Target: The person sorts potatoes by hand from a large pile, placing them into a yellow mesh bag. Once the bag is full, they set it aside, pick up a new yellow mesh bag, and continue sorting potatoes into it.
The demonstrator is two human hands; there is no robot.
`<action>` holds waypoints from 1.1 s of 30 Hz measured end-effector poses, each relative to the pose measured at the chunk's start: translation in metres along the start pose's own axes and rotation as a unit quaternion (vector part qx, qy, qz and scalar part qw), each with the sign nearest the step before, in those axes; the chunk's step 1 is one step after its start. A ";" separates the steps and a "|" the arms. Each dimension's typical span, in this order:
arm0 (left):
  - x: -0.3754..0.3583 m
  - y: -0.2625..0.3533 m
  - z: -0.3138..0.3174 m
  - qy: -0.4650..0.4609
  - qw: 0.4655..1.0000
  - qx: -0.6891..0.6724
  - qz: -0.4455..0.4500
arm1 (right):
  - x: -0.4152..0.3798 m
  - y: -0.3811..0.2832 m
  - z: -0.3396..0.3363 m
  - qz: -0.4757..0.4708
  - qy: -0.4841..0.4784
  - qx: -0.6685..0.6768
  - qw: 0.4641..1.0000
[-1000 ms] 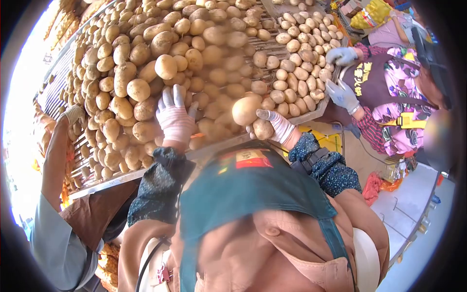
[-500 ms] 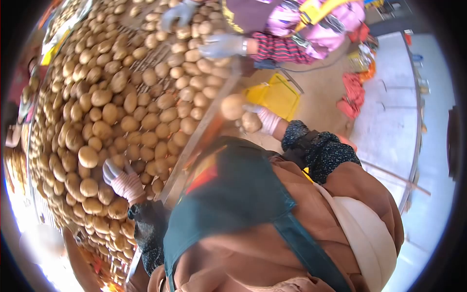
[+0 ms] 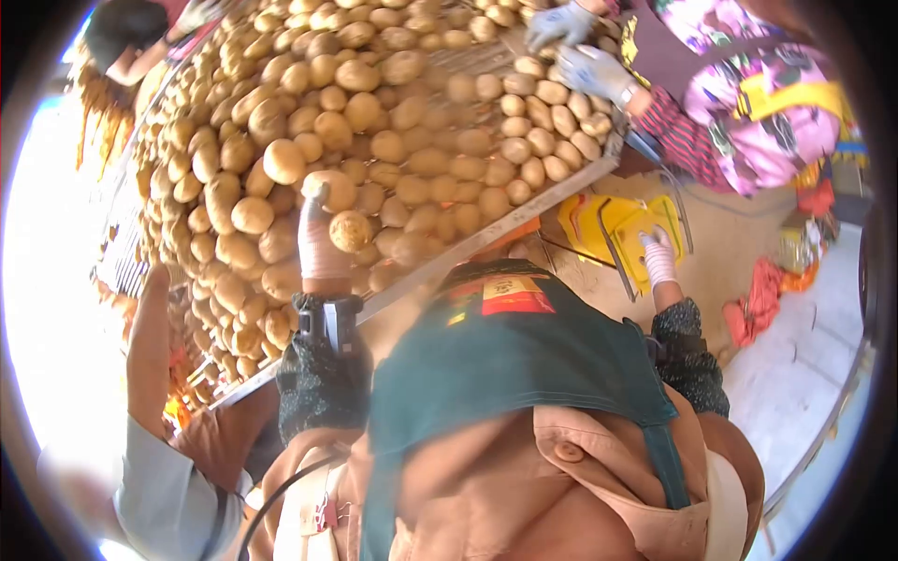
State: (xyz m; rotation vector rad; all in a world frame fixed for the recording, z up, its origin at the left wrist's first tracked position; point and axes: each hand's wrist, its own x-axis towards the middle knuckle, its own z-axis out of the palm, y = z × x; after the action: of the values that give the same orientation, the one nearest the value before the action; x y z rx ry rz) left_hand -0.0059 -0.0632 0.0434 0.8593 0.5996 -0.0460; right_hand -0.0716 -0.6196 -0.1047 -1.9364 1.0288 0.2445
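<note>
Right hand (image 3: 658, 257), in a pink-and-white striped wrap with pale fingers, has swung clear of the table since half a second ago; the two potatoes it held are out of its grip. Left to right: tan, round-to-oval potatoes (image 3: 253, 215) heaped on a slatted table with a pale metal rim (image 3: 505, 225). Left hand (image 3: 321, 248), similar striped wrap, grey fingertips, is at the heap beside two potatoes; can't tell if its fingers clamp either. Co-worker's pale-gloved hand (image 3: 596, 75) is at the smaller potatoes (image 3: 541, 142). Right hand's fingers look apart, near the yellow metal-framed chair (image 3: 622, 229). Coral-red cloth (image 3: 753, 304) beyond.
</note>
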 end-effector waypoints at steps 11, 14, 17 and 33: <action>-0.010 -0.026 -0.046 0.073 0.965 -0.236 -0.093 | -0.145 -0.221 0.161 -0.541 -0.346 -0.120 0.757; -0.016 -0.029 -0.050 0.057 0.959 -0.261 -0.091 | -0.181 -0.240 0.207 -0.683 -0.353 -0.154 0.621; -0.025 -0.028 -0.053 0.065 0.962 -0.260 -0.054 | -0.178 -0.245 0.245 -0.705 -0.335 -0.204 0.590; -0.035 -0.023 -0.052 -0.094 0.925 -0.326 -0.169 | -0.139 -0.296 0.281 -0.674 -0.137 -0.297 0.662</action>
State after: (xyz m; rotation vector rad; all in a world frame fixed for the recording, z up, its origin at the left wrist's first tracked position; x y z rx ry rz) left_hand -0.0663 -0.0483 0.0193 0.0954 0.5283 -0.2275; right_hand 0.1222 -0.2464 -0.0079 -2.5863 -0.9671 -0.0210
